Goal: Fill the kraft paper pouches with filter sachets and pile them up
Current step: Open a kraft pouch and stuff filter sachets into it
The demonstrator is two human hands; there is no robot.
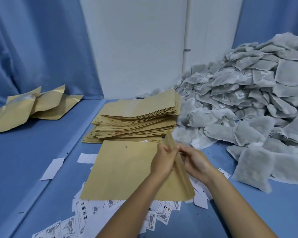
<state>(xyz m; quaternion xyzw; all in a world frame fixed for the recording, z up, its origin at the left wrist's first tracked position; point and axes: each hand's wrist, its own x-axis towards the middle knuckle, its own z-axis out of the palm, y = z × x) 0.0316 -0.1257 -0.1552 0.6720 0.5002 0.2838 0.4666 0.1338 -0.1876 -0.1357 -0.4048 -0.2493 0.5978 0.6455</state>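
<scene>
A flat kraft paper pouch (124, 169) lies on the blue table in front of me. Its right edge is lifted. My left hand (163, 162) pinches that raised edge from the left, and my right hand (194, 162) pinches it from the right, spreading the mouth apart. Behind it sits a tall stack of empty kraft pouches (138, 117). A big heap of grey-white filter sachets (244, 103) covers the right side of the table. At far left lie several filled, puffed pouches (34, 103) in a loose pile.
Printed paper labels (86, 219) and blank white slips (52, 168) are scattered on the table near my forearms. Blue curtains (33, 48) and a white wall panel (136, 48) close off the back. A seam runs diagonally across the blue table surface (33, 169).
</scene>
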